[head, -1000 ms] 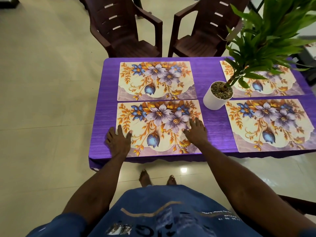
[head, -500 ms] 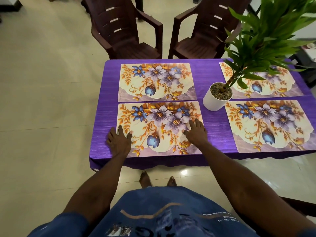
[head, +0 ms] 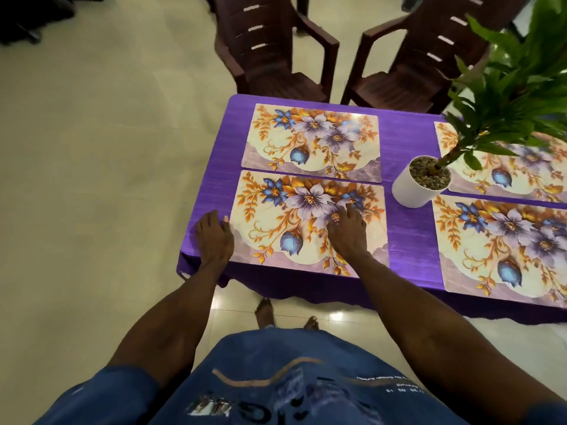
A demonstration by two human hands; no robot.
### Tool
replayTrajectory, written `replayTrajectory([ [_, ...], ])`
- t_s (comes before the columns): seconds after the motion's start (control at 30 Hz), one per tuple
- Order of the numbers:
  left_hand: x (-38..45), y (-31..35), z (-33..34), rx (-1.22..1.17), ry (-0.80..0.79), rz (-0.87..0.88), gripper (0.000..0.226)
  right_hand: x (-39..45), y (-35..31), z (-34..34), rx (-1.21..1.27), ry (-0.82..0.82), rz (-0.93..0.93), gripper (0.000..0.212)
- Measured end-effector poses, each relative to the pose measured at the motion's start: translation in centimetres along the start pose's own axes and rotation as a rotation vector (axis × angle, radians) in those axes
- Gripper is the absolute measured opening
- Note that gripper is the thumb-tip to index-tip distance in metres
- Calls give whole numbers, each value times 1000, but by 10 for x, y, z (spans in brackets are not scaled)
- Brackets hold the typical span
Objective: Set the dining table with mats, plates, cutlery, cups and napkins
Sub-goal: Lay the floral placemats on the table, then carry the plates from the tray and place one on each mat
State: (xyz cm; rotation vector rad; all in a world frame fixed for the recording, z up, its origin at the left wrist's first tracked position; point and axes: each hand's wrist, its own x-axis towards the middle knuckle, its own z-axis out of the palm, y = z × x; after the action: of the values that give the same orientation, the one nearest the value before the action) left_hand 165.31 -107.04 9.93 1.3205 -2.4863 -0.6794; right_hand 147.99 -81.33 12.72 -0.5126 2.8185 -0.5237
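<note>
Floral placemat (head: 306,222) lying lengthwise along the purple tabletop (head: 402,231) edge, left of the potted plant (head: 422,182); left hand (head: 214,237) flat touching its left edge, right hand (head: 348,231) pressing flat on it, gripping nothing.

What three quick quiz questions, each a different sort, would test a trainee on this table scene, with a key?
1. True or false: plates are already on the mats.
2. How many mats show on the table?
3. The right hand lies flat on: A) the pot, B) the near left mat, C) a chair?

Key: 1 false; 2 four; 3 B. The left hand rests at that mat's left edge.
</note>
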Motion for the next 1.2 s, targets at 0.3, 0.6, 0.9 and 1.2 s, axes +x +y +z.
replayTrajectory([
  [0.3,-19,-64,-40,70,183,19,24,-18,-125,57,-26,3,-376,34],
  [0.6,30,-157,-76,148,100,48,15,-33,-311,139,-71,-7,-789,13],
  [0.9,109,-297,-163,366,-265,32,26,-53,-459,232,-205,-336,-636,27],
  [1.2,180,-337,-180,430,-535,-32,29,-32,-527,270,-228,-465,-443,22],
])
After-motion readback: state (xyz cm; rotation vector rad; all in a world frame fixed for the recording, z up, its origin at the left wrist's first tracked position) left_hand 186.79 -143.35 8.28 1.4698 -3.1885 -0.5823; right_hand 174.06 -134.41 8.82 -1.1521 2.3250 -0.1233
